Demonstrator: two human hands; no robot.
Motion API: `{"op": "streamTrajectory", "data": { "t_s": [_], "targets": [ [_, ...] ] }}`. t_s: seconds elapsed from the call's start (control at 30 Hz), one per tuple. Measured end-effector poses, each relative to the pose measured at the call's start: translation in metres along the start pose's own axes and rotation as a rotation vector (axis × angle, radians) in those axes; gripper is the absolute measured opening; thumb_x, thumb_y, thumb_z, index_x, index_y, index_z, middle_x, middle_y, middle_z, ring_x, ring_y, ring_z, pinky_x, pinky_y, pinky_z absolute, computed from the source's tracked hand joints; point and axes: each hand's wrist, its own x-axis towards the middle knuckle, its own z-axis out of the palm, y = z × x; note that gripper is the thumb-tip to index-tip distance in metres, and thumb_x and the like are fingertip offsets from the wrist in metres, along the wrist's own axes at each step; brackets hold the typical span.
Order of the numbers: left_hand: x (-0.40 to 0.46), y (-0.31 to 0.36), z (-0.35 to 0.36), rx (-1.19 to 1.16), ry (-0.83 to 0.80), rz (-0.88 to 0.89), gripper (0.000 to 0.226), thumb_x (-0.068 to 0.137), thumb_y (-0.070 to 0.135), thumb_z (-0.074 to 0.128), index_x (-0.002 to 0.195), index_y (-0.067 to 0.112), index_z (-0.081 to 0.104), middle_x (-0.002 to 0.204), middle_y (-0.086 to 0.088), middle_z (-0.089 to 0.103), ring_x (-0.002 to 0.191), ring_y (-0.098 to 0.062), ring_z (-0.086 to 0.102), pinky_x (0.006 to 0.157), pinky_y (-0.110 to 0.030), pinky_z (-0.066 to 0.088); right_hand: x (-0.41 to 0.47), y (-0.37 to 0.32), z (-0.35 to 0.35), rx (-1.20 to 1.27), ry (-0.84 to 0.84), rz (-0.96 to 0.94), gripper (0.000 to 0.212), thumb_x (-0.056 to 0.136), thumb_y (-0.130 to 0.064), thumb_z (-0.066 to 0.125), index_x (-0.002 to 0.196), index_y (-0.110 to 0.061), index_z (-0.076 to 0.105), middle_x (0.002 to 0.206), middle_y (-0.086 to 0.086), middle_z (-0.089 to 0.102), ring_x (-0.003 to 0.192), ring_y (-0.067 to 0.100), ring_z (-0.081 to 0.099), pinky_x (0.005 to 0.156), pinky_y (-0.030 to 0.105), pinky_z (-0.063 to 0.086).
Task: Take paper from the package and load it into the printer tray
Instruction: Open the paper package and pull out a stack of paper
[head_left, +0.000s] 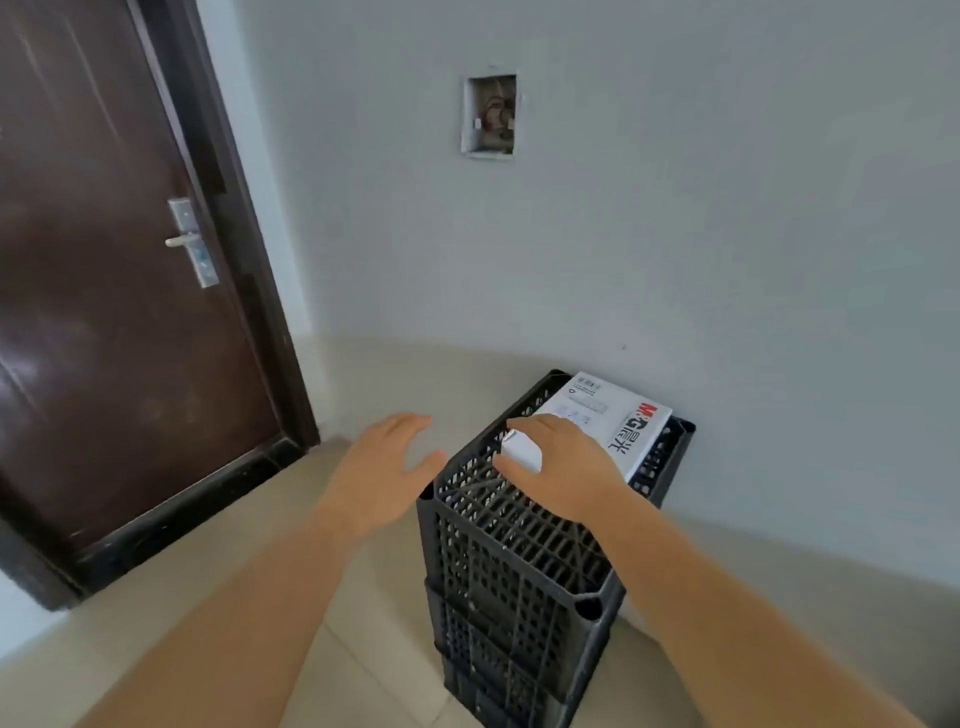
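Observation:
A white paper package (608, 415) with red and black print lies on top of a stack of black plastic crates (514, 561) against the wall. My right hand (561, 467) rests on the near end of the package, fingers curled around its edge. Left of the crates, my left hand (384, 467) hovers with its fingers spread and nothing in it. No printer is in view.
A dark brown door (114, 291) with a metal handle (184, 240) stands at the left. The grey wall has an open socket box (489, 115). Beige floor tiles (218, 566) lie left of the crates.

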Motion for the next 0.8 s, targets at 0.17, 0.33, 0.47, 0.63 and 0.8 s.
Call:
{"op": "streamTrajectory", "data": {
  "t_s": [0.17, 0.33, 0.47, 0.63, 0.8],
  "targets": [
    [0.068, 0.004, 0.036, -0.032, -0.152, 0.164, 0.057, 0.091, 0.055, 0.044, 0.140, 0.026, 0.041, 0.148, 0.004, 0.040, 0.136, -0.015, 0.034, 0.114, -0.033, 0.024, 0.012, 0.037, -0.004, -0.069, 0.013, 0.212, 0.060, 0.089, -0.062, 0.045, 0.141, -0.033, 0.041, 0.147, -0.008, 0.044, 0.137, 0.016, 0.036, 0.108, 0.038, 0.036],
    [0.122, 0.014, 0.078, -0.068, -0.250, 0.289, 0.055, 0.090, 0.054, 0.046, 0.139, 0.029, 0.041, 0.145, 0.009, 0.043, 0.133, -0.012, 0.038, 0.112, -0.035, 0.031, 0.021, 0.072, 0.004, -0.091, 0.039, 0.353, 0.061, 0.090, -0.061, 0.045, 0.144, -0.033, 0.039, 0.149, -0.008, 0.042, 0.138, 0.015, 0.036, 0.106, 0.037, 0.037],
    [0.160, 0.023, 0.098, -0.084, -0.306, 0.365, 0.055, 0.090, 0.053, 0.047, 0.139, 0.030, 0.041, 0.145, 0.012, 0.041, 0.134, -0.011, 0.036, 0.111, -0.033, 0.030, 0.034, 0.097, 0.007, -0.078, 0.060, 0.454, 0.063, 0.089, -0.063, 0.045, 0.144, -0.034, 0.038, 0.149, -0.008, 0.041, 0.138, 0.014, 0.035, 0.107, 0.038, 0.037],
    [0.200, 0.021, 0.116, -0.120, -0.335, 0.434, 0.053, 0.091, 0.052, 0.048, 0.139, 0.031, 0.041, 0.145, 0.014, 0.040, 0.133, -0.007, 0.035, 0.106, -0.026, 0.028, 0.052, 0.109, 0.019, -0.082, 0.085, 0.534, 0.063, 0.088, -0.062, 0.046, 0.143, -0.032, 0.041, 0.147, -0.009, 0.044, 0.135, 0.014, 0.038, 0.107, 0.037, 0.039],
    [0.223, 0.008, 0.138, -0.188, -0.427, 0.463, 0.054, 0.090, 0.053, 0.048, 0.140, 0.032, 0.040, 0.149, 0.014, 0.037, 0.136, -0.007, 0.033, 0.112, -0.030, 0.028, 0.062, 0.106, 0.038, -0.073, 0.040, 0.632, 0.063, 0.087, -0.063, 0.044, 0.143, -0.034, 0.039, 0.148, -0.011, 0.043, 0.135, 0.012, 0.037, 0.103, 0.037, 0.041]
  ]
}}
